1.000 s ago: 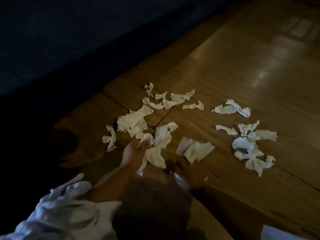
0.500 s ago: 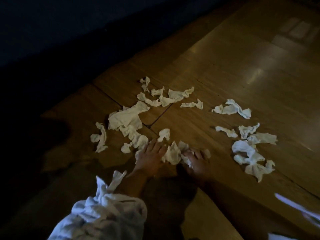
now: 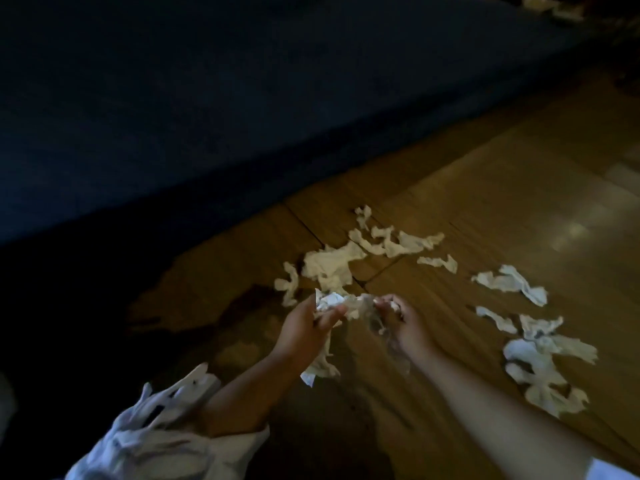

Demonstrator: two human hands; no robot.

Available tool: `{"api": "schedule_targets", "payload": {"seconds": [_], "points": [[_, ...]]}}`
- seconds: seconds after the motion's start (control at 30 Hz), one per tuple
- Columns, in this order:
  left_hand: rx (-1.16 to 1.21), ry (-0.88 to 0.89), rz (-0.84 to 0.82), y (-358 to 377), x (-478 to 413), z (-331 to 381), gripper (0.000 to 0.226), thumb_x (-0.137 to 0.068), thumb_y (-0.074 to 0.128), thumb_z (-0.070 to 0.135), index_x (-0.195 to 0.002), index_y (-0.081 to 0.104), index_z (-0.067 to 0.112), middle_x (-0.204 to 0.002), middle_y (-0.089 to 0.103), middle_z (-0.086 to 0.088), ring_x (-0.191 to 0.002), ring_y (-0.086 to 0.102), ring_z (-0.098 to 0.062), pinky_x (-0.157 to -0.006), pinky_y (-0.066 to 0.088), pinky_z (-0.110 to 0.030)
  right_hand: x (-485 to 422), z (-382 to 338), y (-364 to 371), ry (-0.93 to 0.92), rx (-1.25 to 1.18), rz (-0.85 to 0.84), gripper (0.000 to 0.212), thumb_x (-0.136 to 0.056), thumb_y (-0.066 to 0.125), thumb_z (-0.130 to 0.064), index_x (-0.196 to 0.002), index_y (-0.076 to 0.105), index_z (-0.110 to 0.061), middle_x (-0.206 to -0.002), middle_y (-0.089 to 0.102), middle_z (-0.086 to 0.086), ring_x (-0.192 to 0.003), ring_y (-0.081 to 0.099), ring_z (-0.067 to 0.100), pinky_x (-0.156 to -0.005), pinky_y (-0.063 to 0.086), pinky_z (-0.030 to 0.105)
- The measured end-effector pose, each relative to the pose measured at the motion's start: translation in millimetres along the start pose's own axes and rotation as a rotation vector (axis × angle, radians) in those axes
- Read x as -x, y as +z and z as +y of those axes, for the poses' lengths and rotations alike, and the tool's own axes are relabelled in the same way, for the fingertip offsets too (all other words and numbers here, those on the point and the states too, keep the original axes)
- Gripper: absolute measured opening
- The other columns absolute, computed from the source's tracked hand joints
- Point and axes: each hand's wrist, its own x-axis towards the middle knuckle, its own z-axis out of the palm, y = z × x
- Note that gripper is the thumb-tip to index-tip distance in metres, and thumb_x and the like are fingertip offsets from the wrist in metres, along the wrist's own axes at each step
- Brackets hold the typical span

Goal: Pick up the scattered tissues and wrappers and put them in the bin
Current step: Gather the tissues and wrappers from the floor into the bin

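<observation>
Hands: left hand (image 3: 301, 336), right hand (image 3: 408, 327) grip tissue wad (image 3: 353, 306) | scattered tissues (image 3: 329, 266) beyond | wood floor (image 3: 519, 202) right | dark ledge (image 3: 207, 116) left

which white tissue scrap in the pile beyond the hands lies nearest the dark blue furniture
The small twisted white tissue scrap at the pile's far tip. Every other scrap there lies nearer the left hand and right hand, which grip crumpled tissues.

This looks like a dim room in a home: a shiny wooden floor (image 3: 512, 195) with tissues (image 3: 509, 284) on it, next to a big dark blue sofa or bed (image 3: 242, 98)
</observation>
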Motion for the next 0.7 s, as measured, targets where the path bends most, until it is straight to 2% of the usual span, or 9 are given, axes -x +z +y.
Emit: {"api": "schedule_targets", "payload": {"seconds": [0.03, 0.13, 0.17, 0.23, 0.27, 0.37, 0.4, 0.57, 0.7], "points": [[0.022, 0.011, 0.013, -18, 14, 15, 0.017, -0.082, 0.06, 0.041, -0.088, 0.054, 0.026, -0.095, 0.065, -0.003, -0.091, 0.062, -0.013, -0.083, 0.05, -0.026, 4, -24, 9, -0.035, 0.021, -0.057, 0.014, -0.094, 0.049, -0.019, -0.083, 0.055, -0.013, -0.072, 0.055, 0.001, -0.065, 0.052, 0.012, -0.048, 0.04, 0.011], [-0.013, 0.067, 0.11, -71, 56, 53, 0.052, -0.07, 0.053, 0.063, -0.093, 0.057, 0.016, -0.093, 0.064, -0.02, -0.083, 0.063, -0.031, -0.079, 0.053, -0.042, 20, -94, 41, -0.15, 0.152, -0.269, 0.018, -0.095, 0.048, -0.022, -0.092, 0.056, -0.006, -0.072, 0.053, 0.001, -0.064, 0.051, 0.009, -0.05, 0.039, 0.009], [-0.037, 0.093, 0.163, -90, 70, 62, 0.056, -0.072, 0.051, 0.064, -0.096, 0.059, 0.013, -0.092, 0.065, -0.021, -0.08, 0.065, -0.029, -0.076, 0.055, -0.043, 26, -116, 54, -0.191, 0.213, -0.314, 0.02, -0.095, 0.048, -0.026, -0.093, 0.056, -0.008, -0.074, 0.054, -0.001, -0.066, 0.052, 0.009, -0.052, 0.04, 0.01], [-0.027, 0.13, 0.291, -126, 100, 82, 0.045, -0.082, 0.048, 0.056, -0.096, 0.061, 0.015, -0.085, 0.066, -0.014, -0.069, 0.066, -0.014, -0.063, 0.055, -0.029, 41, -156, 84, -0.294, 0.29, -0.376, 0.024, -0.094, 0.048, -0.032, -0.093, 0.058, -0.011, -0.075, 0.054, -0.003, -0.067, 0.052, 0.007, -0.053, 0.038, 0.01], [-0.01, 0.137, 0.354, -143, 113, 89, 0.038, -0.086, 0.048, 0.051, -0.095, 0.061, 0.016, -0.085, 0.067, -0.013, -0.068, 0.066, -0.013, -0.06, 0.054, -0.027, 48, -173, 102, -0.335, 0.298, -0.406, 0.025, -0.094, 0.049, -0.032, -0.093, 0.058, -0.01, -0.075, 0.053, -0.003, -0.067, 0.051, 0.006, -0.052, 0.037, 0.009], [0.073, 0.139, 0.523, -194, 156, 102, 0.031, -0.09, 0.05, 0.043, -0.093, 0.061, 0.014, -0.088, 0.067, -0.019, -0.078, 0.066, -0.033, -0.071, 0.055, -0.042, 77, -221, 162, -0.381, 0.249, -0.523, 0.025, -0.093, 0.05, -0.031, -0.094, 0.058, -0.008, -0.074, 0.053, -0.004, -0.066, 0.05, 0.005, -0.053, 0.039, 0.007], [0.107, 0.156, 0.569, -209, 172, 103, 0.03, -0.091, 0.05, 0.041, -0.091, 0.06, 0.013, -0.084, 0.066, -0.017, -0.077, 0.064, -0.034, -0.071, 0.053, -0.043, 87, -233, 184, -0.384, 0.223, -0.557, 0.026, -0.093, 0.05, -0.032, -0.095, 0.058, -0.008, -0.075, 0.054, -0.004, -0.067, 0.051, 0.006, -0.056, 0.041, 0.011], [0.25, 0.315, 0.804, -282, 239, 99, 0.019, -0.094, 0.053, 0.026, -0.081, 0.056, 0.012, -0.073, 0.058, -0.009, -0.067, 0.054, -0.021, -0.063, 0.044, -0.033, 144, -279, 295, -0.328, -0.009, -0.669, 0.028, -0.091, 0.054, -0.036, -0.098, 0.061, -0.01, -0.086, 0.062, 0.003, -0.08, 0.057, 0.014, -0.074, 0.047, 0.028], [0.304, 0.413, 1.11, -344, 279, 96, 0.025, -0.097, 0.045, 0.017, -0.072, 0.048, 0.017, -0.061, 0.046, -0.001, -0.051, 0.043, -0.008, -0.053, 0.035, -0.027, 184, -307, 376, -0.261, -0.112, -0.749, 0.026, -0.091, 0.053, -0.039, -0.096, 0.059, -0.014, -0.088, 0.063, 0.003, -0.084, 0.058, 0.017, -0.08, 0.049, 0.034]]}}
